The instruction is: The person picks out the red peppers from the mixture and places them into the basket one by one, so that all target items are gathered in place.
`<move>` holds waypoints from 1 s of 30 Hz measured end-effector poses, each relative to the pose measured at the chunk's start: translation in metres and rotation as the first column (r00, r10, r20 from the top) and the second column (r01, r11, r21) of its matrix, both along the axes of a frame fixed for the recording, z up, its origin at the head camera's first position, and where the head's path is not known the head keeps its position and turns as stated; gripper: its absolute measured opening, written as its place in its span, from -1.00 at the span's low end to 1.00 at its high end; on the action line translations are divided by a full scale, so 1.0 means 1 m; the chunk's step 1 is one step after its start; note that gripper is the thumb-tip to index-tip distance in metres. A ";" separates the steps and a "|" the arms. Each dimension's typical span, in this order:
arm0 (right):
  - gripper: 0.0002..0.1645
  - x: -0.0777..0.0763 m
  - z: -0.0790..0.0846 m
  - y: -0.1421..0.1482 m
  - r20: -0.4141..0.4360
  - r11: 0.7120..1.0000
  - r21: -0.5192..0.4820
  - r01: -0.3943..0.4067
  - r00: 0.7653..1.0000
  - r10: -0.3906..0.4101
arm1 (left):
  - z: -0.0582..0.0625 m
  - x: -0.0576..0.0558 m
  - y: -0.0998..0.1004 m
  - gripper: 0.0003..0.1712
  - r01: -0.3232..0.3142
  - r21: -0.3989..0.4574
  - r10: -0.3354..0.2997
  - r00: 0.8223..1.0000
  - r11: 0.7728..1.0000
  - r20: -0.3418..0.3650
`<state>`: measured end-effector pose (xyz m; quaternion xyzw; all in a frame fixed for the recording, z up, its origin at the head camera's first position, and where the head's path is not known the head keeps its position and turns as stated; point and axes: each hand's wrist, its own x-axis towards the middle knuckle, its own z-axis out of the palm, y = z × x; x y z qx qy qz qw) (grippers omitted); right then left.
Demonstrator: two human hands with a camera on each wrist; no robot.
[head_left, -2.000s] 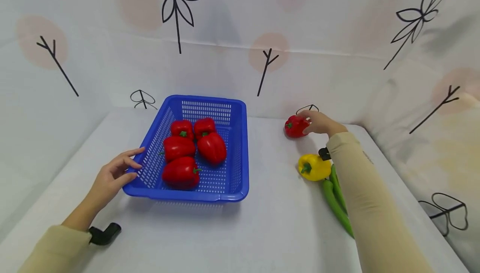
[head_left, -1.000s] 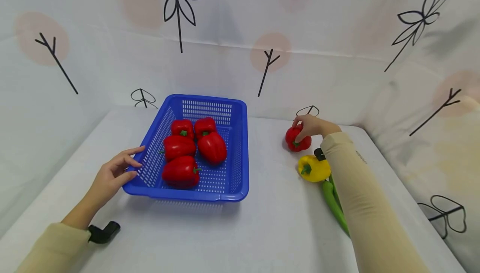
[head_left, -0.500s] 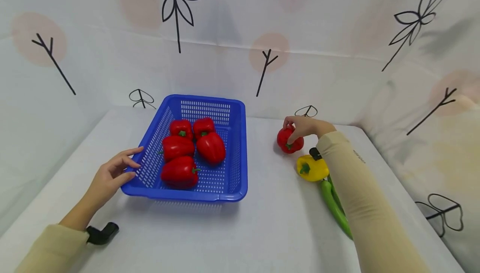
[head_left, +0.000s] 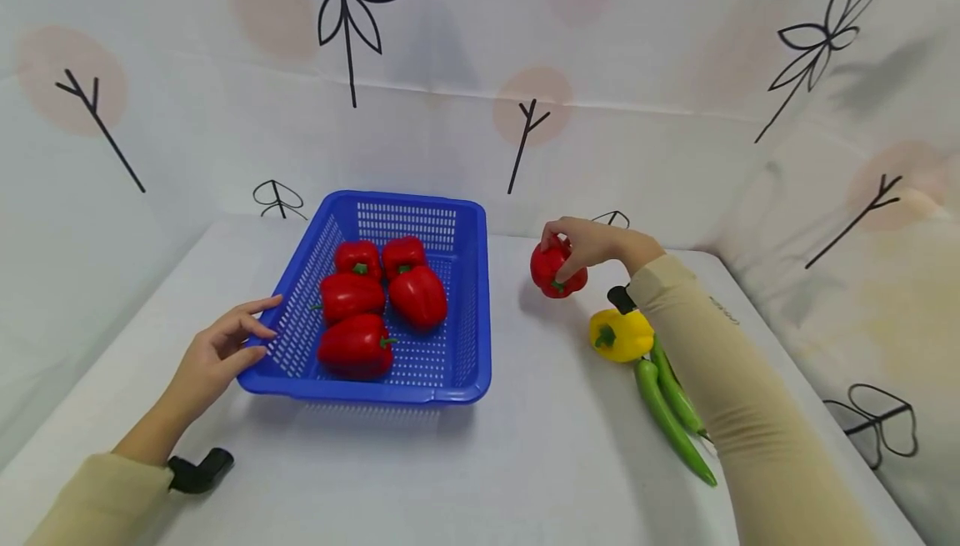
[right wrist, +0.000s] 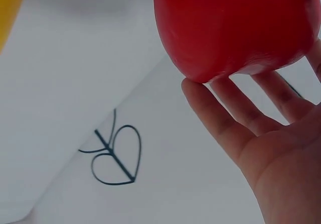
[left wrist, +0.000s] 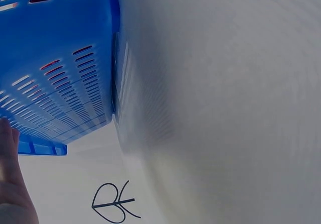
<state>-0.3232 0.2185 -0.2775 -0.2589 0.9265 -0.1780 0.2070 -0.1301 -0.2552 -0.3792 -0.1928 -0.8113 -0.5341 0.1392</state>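
Observation:
My right hand (head_left: 588, 244) pinches a red bell pepper (head_left: 545, 266) between thumb and fingers, to the right of the blue basket (head_left: 483, 313). That pepper's shadow falls on the cloth below it. In the right wrist view, fingertips press against the red pepper (right wrist: 235, 30). Several more red bell peppers (head_left: 418, 298) lie inside the basket. My left hand (head_left: 208, 367) rests at the basket's left rim, fingers loosely extended; the left wrist view shows it beside the slotted outer wall (left wrist: 55, 48).
A yellow bell pepper (head_left: 621, 335) lies on the white table (head_left: 525, 463) below my right wrist. Next to it are two long green chili peppers (head_left: 671, 421), close to my right sleeve. A white cloth wall (head_left: 450, 54) with plant drawings stands behind the table.
My right hand took hold of the red bell pepper at the back right, turned it stem-down toward me and moved it left. The left hand and the basket stayed in place.

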 end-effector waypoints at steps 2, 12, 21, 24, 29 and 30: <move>-0.34 0.004 0.005 -0.004 -0.020 1.000 0.009 -0.013 1.000 0.013 | 0.000 0.000 0.000 -0.85 0.001 -0.002 -0.001 1.000 1.000 -0.002; -0.35 0.024 0.023 -0.023 -0.085 0.996 0.030 -0.086 0.992 0.088 | 0.001 0.001 0.001 -0.84 0.016 0.008 -0.016 1.000 1.000 -0.018; -0.36 0.043 0.036 -0.040 -0.129 0.986 0.008 -0.166 0.978 0.166 | -0.002 0.001 0.000 -0.83 0.005 -0.017 -0.006 1.000 1.000 -0.027; -0.34 0.050 0.040 -0.047 -0.133 0.982 -0.006 -0.187 0.974 0.185 | -0.003 0.002 -0.001 -0.82 0.009 -0.015 -0.009 0.999 1.000 -0.034; -0.34 0.064 0.045 -0.056 -0.136 0.970 -0.032 -0.239 0.963 0.233 | -0.003 0.002 -0.001 -0.82 0.018 -0.013 -0.018 0.999 1.000 -0.039; -0.35 0.066 0.045 -0.058 -0.134 0.968 -0.036 -0.249 0.961 0.242 | -0.003 0.002 -0.001 -0.82 0.017 -0.014 -0.018 0.999 1.000 -0.037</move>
